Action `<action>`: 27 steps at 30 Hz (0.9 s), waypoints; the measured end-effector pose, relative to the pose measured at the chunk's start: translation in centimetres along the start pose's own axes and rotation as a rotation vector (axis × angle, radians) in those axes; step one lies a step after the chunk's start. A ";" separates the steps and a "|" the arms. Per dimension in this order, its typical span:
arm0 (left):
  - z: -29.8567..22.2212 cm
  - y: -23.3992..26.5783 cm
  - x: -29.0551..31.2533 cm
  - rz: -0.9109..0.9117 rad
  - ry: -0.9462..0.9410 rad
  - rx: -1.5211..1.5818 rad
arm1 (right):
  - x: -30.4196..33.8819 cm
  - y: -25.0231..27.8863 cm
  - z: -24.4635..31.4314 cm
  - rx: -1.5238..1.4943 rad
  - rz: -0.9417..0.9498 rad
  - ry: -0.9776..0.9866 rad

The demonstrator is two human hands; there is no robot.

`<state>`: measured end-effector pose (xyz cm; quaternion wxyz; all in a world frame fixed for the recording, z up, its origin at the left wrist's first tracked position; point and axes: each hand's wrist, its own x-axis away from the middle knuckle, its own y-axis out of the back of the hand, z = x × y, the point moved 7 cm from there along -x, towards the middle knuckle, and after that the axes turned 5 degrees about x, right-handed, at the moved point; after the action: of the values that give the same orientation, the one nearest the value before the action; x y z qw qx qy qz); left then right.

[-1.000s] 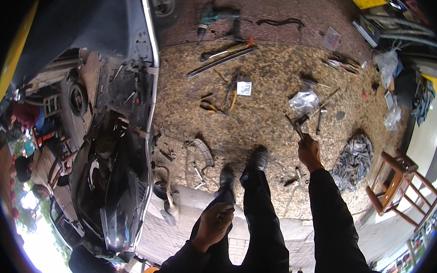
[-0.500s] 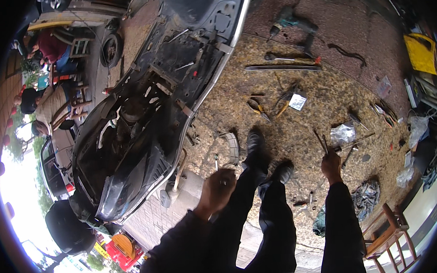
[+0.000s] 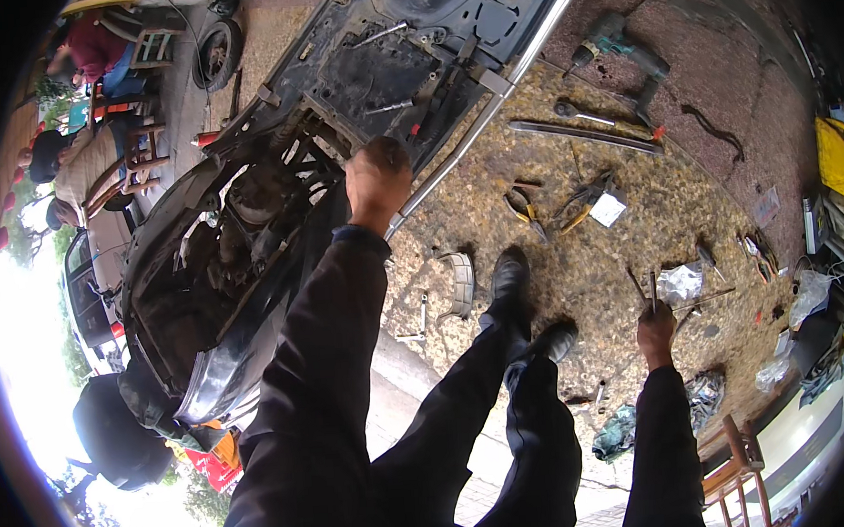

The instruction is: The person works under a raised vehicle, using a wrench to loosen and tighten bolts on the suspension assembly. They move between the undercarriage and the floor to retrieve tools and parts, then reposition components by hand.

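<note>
A dark scooter (image 3: 279,261) with its inner parts exposed fills the left side. My left hand (image 3: 378,182) is closed above its near edge, beside the open cavity; whether it grips anything is hidden. Two metal tools, a long-handled one (image 3: 381,34) and a short rod-like one (image 3: 392,106), lie on the scooter's flat black panel just beyond that hand. On the right, my right hand (image 3: 655,332) is closed around thin metal rods (image 3: 653,289) that stick up past the fingers. Their lower part is hidden in the fist. Near them lies a clear plastic bag (image 3: 681,280).
On the stained floor lie a cordless drill (image 3: 616,48), a ratchet (image 3: 581,112), a long dark bar (image 3: 587,136), pliers (image 3: 524,210) and a curved metal piece (image 3: 459,282). A wooden chair (image 3: 738,462) stands at lower right. People sit at far left, near a tyre (image 3: 217,57).
My left hand has moved forward from above my legs to the scooter's edge. The right hand keeps its grip on the rods. The whole view has shifted slightly.
</note>
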<state>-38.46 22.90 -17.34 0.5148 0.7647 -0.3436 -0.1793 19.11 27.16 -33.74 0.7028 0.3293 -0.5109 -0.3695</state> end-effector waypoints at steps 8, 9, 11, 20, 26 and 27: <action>-1.5 -1.1 -3.9 0.047 -0.056 0.111 | -1.4 -1.4 -1.6 0.048 -0.031 -0.031; -2.1 -1.5 -4.0 0.057 -0.055 0.096 | -1.5 -1.4 -1.6 0.044 -0.036 -0.032; -3.0 -2.2 -4.1 0.106 -0.030 0.050 | -1.6 -1.2 -1.5 0.027 -0.044 -0.064; -1.8 -3.3 -4.7 0.299 0.110 -0.145 | -1.2 0.8 0.9 -0.061 -0.039 -0.070; -6.4 -0.2 2.0 0.217 -0.065 0.732 | -1.2 0.6 0.8 -0.020 -0.005 -0.149; -6.7 -0.7 3.8 0.421 0.032 0.670 | -1.3 0.6 0.6 -0.010 0.009 -0.167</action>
<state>-31.37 24.81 -14.96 0.2675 0.8059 -0.5243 0.0643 18.34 28.47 -33.70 0.6609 0.2915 -0.5676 -0.3951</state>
